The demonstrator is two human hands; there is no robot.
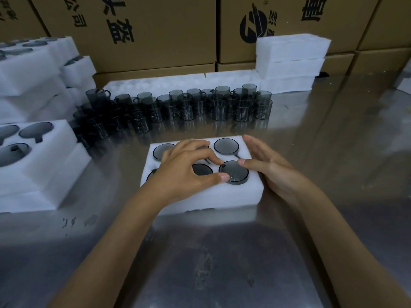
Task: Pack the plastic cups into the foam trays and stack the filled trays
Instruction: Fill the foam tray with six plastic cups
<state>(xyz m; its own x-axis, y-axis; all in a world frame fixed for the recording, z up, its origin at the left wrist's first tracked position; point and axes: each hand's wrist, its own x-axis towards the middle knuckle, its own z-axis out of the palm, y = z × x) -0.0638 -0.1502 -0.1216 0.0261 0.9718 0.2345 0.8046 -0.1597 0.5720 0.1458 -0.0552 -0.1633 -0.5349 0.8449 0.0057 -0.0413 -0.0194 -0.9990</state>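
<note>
A white foam tray lies on the steel table in front of me, its round pockets filled with dark smoky plastic cups. My left hand rests on top of the tray with fingers spread, its thumb and forefinger touching the left rim of the front right cup. That cup sits slightly higher than the others. My right hand lies flat along the tray's right edge, its thumb tip on the same cup's rim. The back right cup is uncovered. A crowd of loose cups stands behind the tray.
Filled foam trays are stacked at the left and far left. Empty foam trays are piled at the back right, another lies behind the cups. Cardboard boxes wall the back. Bare steel table lies near me.
</note>
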